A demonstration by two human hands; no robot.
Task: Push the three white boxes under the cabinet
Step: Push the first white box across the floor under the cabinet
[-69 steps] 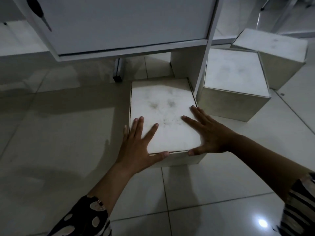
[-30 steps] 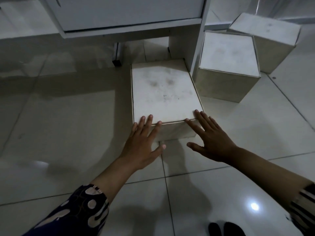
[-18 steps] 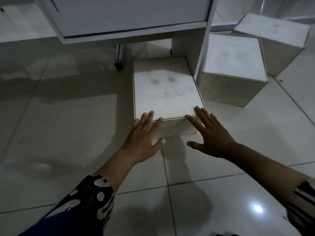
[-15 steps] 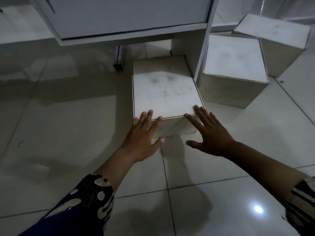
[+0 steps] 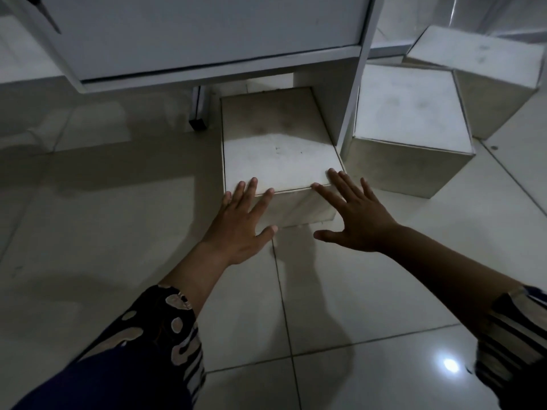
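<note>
Here, white box [image 5: 278,149] lengthwise under cabinet [image 5: 207,34], both hands [image 5: 296,226] flat against it.

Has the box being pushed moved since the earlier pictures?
Yes. The box has slid farther under the cabinet, alongside its side panel; its far half now lies in shadow beneath it.

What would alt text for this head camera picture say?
Two open hands, left hand and right hand, press the near edge of a white box partly under a white cabinet. Two more white boxes sit on the tiled floor to the right.
</note>
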